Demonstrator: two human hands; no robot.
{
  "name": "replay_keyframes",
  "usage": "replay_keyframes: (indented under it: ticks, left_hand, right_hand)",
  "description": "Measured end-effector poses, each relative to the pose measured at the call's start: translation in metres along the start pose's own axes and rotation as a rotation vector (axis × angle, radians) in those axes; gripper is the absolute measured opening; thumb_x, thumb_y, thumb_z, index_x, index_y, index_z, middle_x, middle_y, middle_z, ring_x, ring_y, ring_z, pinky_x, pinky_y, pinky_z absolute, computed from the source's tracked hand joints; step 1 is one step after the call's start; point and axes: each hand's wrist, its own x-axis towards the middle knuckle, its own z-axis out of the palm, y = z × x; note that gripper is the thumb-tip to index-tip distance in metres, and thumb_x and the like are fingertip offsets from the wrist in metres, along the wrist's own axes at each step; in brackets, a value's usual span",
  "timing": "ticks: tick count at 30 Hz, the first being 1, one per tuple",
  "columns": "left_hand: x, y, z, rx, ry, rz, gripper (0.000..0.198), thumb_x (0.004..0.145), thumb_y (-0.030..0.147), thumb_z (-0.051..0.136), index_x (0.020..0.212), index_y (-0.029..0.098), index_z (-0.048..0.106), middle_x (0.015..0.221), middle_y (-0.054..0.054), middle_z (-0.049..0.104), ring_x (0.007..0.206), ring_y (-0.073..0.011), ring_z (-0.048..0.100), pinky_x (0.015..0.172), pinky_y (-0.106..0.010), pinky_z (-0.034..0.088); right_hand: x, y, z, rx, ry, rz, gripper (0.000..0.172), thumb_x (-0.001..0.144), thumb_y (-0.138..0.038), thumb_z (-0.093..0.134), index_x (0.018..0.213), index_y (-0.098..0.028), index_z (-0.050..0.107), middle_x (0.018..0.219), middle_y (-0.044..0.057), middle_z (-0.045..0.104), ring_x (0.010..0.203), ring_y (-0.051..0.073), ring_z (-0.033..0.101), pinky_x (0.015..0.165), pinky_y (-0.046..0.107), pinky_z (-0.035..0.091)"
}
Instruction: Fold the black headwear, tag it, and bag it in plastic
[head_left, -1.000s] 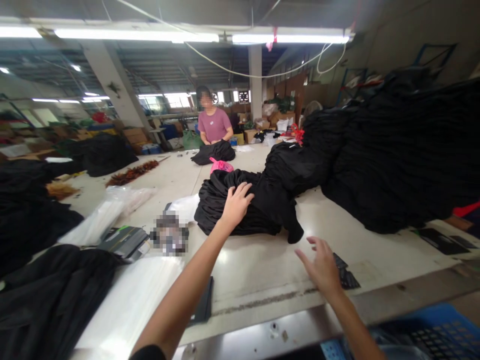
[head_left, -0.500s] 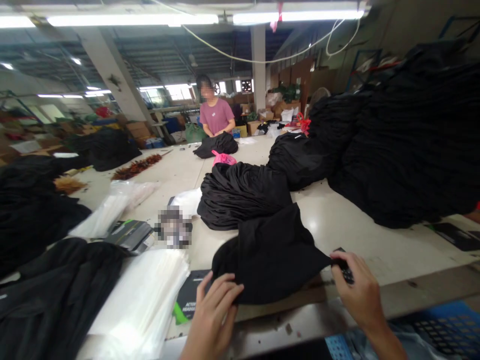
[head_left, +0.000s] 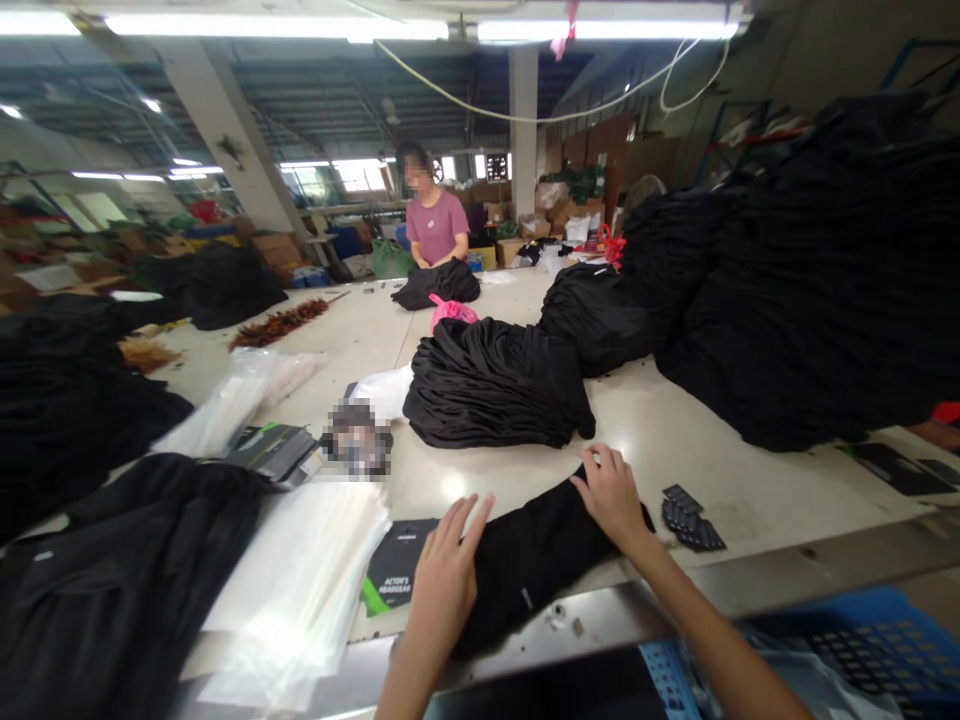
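A black fabric headgear piece (head_left: 544, 550) lies flattened near the table's front edge, a small pale label on its near side. My left hand (head_left: 450, 555) rests at its left end with the fingers stretched out. Across its far right part lies my right hand (head_left: 611, 495), fingers apart and touching the cloth. Just left of my left hand is a printed card (head_left: 401, 565) reading "Actor's Headgear". Small dark patterned tags (head_left: 691, 520) sit to the right of the cloth. Behind it is a stack of folded black fabric (head_left: 495, 385).
Clear plastic bags (head_left: 300, 570) and packed cards (head_left: 274, 452) lie at left, beside black garments (head_left: 127, 590). A tall black fabric pile (head_left: 817, 280) stands at right. A blue basket (head_left: 877, 640) is below the metal edge. A co-worker (head_left: 436, 228) stands across the table.
The black fabric, earlier raised and spread between my hands, now lies narrower and flatter along the front. My right hand has moved left from the tags onto the cloth.
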Motion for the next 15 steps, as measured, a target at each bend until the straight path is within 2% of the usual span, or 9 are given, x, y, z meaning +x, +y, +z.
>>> replay_keyframes:
  ticks: [2,4,5,6,8,9,11,13,15]
  left_hand:
    - [-0.006,0.002,0.007,0.037,-0.095,0.117,0.085,0.08,-0.009,0.038,0.155,0.031,0.046,0.161,-0.007,0.045,0.146,-0.0279,0.047,0.111,-0.047,0.052]
    - [-0.019,0.008,0.012,0.087,-0.143,0.132,0.083,0.077,-0.01,0.04,0.149,0.028,0.054,0.162,-0.01,0.043,0.147,-0.0334,0.045,0.108,-0.053,0.053]
    - [-0.026,0.012,0.012,0.096,-0.158,0.127,0.079,0.077,-0.009,0.041,0.147,0.024,0.057,0.162,-0.012,0.042,0.147,-0.0359,0.044,0.107,-0.056,0.052]
    - [-0.033,0.016,0.009,0.085,-0.178,0.128,0.076,0.077,-0.008,0.042,0.145,0.021,0.057,0.163,-0.013,0.04,0.149,-0.0372,0.041,0.109,-0.058,0.05]
    - [-0.042,0.022,-0.002,-0.014,-0.257,0.172,0.07,0.08,-0.004,0.044,0.145,0.017,0.055,0.167,-0.011,0.033,0.155,-0.0362,0.031,0.116,-0.061,0.043]
    - [-0.045,0.025,-0.01,-0.093,-0.315,0.211,0.063,0.084,-0.001,0.045,0.144,0.018,0.055,0.168,-0.01,0.032,0.156,-0.0341,0.028,0.119,-0.062,0.038]
    - [-0.047,0.028,-0.022,-0.272,-0.429,0.262,0.044,0.095,0.011,0.046,0.137,0.021,0.058,0.165,-0.007,0.039,0.154,-0.0286,0.034,0.124,-0.061,0.031]
    - [-0.047,0.031,-0.024,-0.427,-0.492,0.223,0.031,0.104,0.026,0.044,0.13,0.026,0.06,0.155,-0.006,0.053,0.144,-0.0249,0.048,0.125,-0.06,0.029]
    - [-0.047,0.037,-0.012,-0.525,-0.461,0.073,0.034,0.105,0.039,0.048,0.135,0.026,0.056,0.144,-0.008,0.062,0.133,-0.0253,0.057,0.121,-0.056,0.037]
  right_hand:
    - [-0.035,-0.025,-0.003,0.044,-0.043,-0.132,0.035,0.096,-0.039,0.064,0.126,-0.022,0.062,0.133,0.012,0.061,0.126,0.03,0.053,0.105,0.044,0.042]
    - [-0.078,-0.046,-0.004,0.166,-0.204,-0.425,0.057,0.086,-0.056,0.075,0.133,-0.029,0.057,0.134,0.004,0.063,0.126,0.025,0.054,0.106,0.037,0.041]
    - [-0.098,-0.053,-0.004,0.162,-0.219,-0.545,0.063,0.082,-0.061,0.076,0.133,-0.03,0.057,0.135,0.002,0.063,0.125,0.024,0.056,0.109,0.037,0.039]
    - [-0.117,-0.057,-0.002,0.14,-0.157,-0.615,0.058,0.084,-0.057,0.075,0.13,-0.028,0.058,0.133,0.002,0.065,0.124,0.024,0.057,0.114,0.038,0.033]
    - [-0.145,-0.056,0.0,0.094,0.014,-0.655,0.03,0.092,-0.038,0.065,0.118,-0.022,0.061,0.123,0.003,0.07,0.123,0.023,0.059,0.119,0.04,0.023]
    - [-0.155,-0.053,0.002,0.104,0.093,-0.638,0.017,0.094,-0.026,0.056,0.11,-0.02,0.061,0.116,0.004,0.072,0.121,0.022,0.06,0.12,0.039,0.022]
    - [-0.164,-0.044,0.004,0.211,0.161,-0.541,0.019,0.093,-0.013,0.042,0.102,-0.02,0.058,0.105,0.004,0.071,0.111,0.018,0.064,0.112,0.033,0.035]
    - [-0.163,-0.036,0.006,0.359,0.176,-0.342,0.021,0.096,-0.015,0.038,0.104,-0.021,0.056,0.099,0.003,0.068,0.099,0.016,0.065,0.091,0.027,0.049]
    - [-0.155,-0.031,0.011,0.414,0.213,-0.054,0.014,0.102,-0.026,0.043,0.103,-0.022,0.057,0.091,0.003,0.065,0.086,0.017,0.065,0.073,0.026,0.053]
